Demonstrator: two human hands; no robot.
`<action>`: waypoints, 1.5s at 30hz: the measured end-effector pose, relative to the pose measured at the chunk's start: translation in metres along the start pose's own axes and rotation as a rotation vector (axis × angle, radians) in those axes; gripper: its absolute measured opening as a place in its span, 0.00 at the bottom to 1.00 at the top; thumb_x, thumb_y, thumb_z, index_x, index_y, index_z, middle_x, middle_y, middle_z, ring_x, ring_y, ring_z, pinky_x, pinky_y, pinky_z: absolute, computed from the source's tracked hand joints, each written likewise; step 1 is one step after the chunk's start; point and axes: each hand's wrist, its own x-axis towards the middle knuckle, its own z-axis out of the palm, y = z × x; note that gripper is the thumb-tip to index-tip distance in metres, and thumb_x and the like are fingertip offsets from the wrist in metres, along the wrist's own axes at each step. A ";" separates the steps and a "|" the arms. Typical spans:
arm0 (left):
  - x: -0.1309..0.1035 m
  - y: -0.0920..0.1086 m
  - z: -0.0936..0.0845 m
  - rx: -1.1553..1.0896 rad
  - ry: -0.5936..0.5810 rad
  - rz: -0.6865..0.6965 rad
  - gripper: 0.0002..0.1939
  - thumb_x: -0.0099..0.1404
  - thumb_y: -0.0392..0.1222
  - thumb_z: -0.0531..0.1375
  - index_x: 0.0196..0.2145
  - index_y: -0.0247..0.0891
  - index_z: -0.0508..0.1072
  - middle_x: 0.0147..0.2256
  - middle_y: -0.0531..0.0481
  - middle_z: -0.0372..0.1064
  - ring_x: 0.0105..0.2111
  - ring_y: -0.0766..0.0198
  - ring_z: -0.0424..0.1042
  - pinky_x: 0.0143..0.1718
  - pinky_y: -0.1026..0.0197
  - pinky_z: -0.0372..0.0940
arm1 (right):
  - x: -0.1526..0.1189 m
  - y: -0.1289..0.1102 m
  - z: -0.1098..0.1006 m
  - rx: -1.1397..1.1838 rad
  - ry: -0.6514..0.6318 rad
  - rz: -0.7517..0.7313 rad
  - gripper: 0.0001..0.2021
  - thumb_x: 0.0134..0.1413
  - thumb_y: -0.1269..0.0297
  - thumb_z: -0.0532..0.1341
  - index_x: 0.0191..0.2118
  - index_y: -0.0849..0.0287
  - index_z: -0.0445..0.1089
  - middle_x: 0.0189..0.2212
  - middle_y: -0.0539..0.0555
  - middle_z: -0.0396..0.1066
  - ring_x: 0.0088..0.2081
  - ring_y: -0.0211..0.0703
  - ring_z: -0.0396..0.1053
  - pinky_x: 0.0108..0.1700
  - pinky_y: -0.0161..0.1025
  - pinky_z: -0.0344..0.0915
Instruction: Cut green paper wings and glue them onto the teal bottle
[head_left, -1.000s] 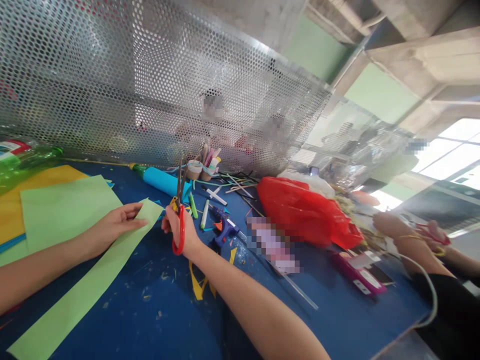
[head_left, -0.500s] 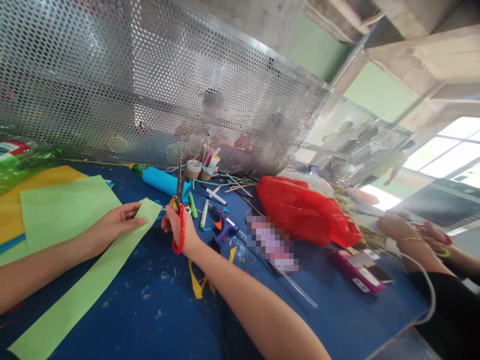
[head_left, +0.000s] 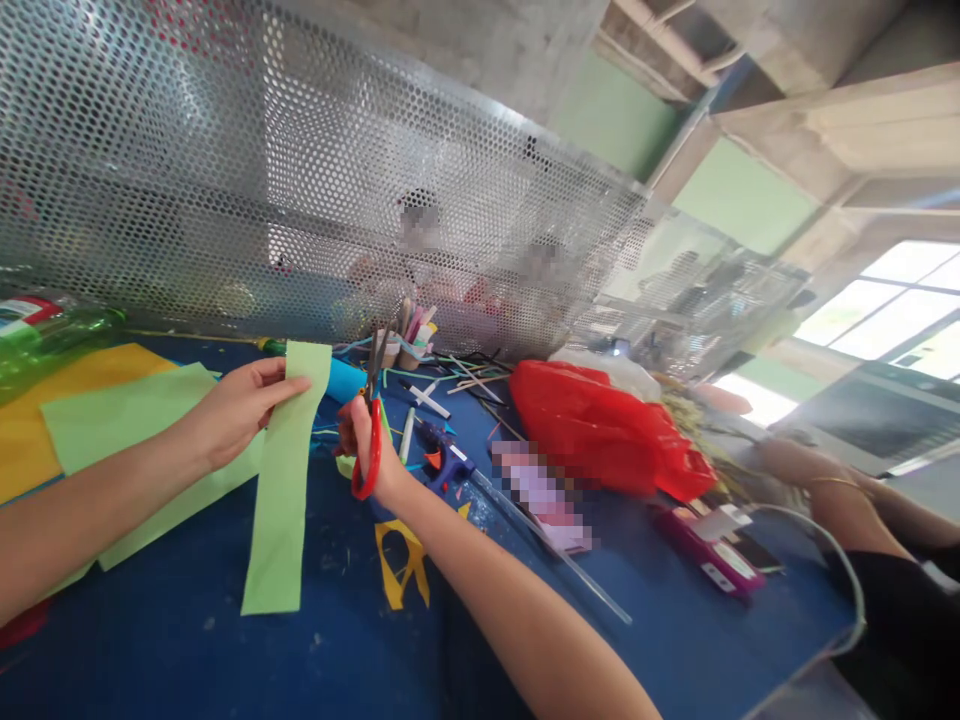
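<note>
One paper strip [head_left: 278, 520], pinched by the left hand [head_left: 234, 415], runs nearward; right of it, the right hand [head_left: 388, 474] grips scissors [head_left: 376, 435].

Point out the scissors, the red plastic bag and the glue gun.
Scissors [head_left: 376, 440], head view: the red handle.
Red plastic bag [head_left: 592, 430], head view: its middle.
Glue gun [head_left: 448, 469], head view: its blue body.
</note>
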 end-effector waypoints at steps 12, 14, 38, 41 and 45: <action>0.000 -0.008 0.002 0.041 -0.046 -0.041 0.21 0.50 0.46 0.65 0.41 0.37 0.72 0.35 0.46 0.74 0.30 0.59 0.73 0.29 0.62 0.68 | 0.000 0.002 -0.001 0.009 -0.028 0.083 0.28 0.47 0.33 0.48 0.25 0.57 0.61 0.17 0.46 0.57 0.18 0.35 0.57 0.18 0.32 0.57; 0.000 -0.007 0.003 0.057 -0.043 -0.047 0.21 0.50 0.46 0.64 0.41 0.36 0.72 0.36 0.44 0.74 0.31 0.58 0.74 0.29 0.62 0.69 | 0.001 0.001 -0.002 0.008 -0.020 0.103 0.28 0.46 0.33 0.48 0.25 0.57 0.61 0.16 0.47 0.58 0.17 0.35 0.58 0.19 0.32 0.57; 0.004 -0.013 -0.001 0.091 -0.088 -0.037 0.20 0.49 0.45 0.65 0.41 0.39 0.72 0.40 0.46 0.74 0.34 0.58 0.74 0.30 0.62 0.69 | -0.001 0.002 -0.001 -0.018 -0.061 0.062 0.27 0.48 0.35 0.47 0.28 0.57 0.61 0.15 0.44 0.57 0.17 0.32 0.56 0.20 0.30 0.59; 0.004 -0.014 -0.001 0.081 -0.085 -0.052 0.19 0.50 0.45 0.65 0.40 0.39 0.73 0.37 0.47 0.74 0.31 0.59 0.74 0.29 0.62 0.69 | 0.000 0.006 -0.002 -0.021 -0.065 0.068 0.27 0.49 0.35 0.47 0.28 0.57 0.61 0.14 0.44 0.57 0.17 0.32 0.56 0.20 0.30 0.58; 0.002 -0.013 -0.001 0.059 -0.066 -0.058 0.17 0.50 0.45 0.65 0.39 0.39 0.73 0.36 0.48 0.74 0.29 0.61 0.74 0.29 0.62 0.69 | 0.003 0.011 -0.005 -0.067 -0.118 0.030 0.25 0.49 0.36 0.48 0.29 0.57 0.61 0.15 0.44 0.57 0.18 0.32 0.57 0.23 0.32 0.61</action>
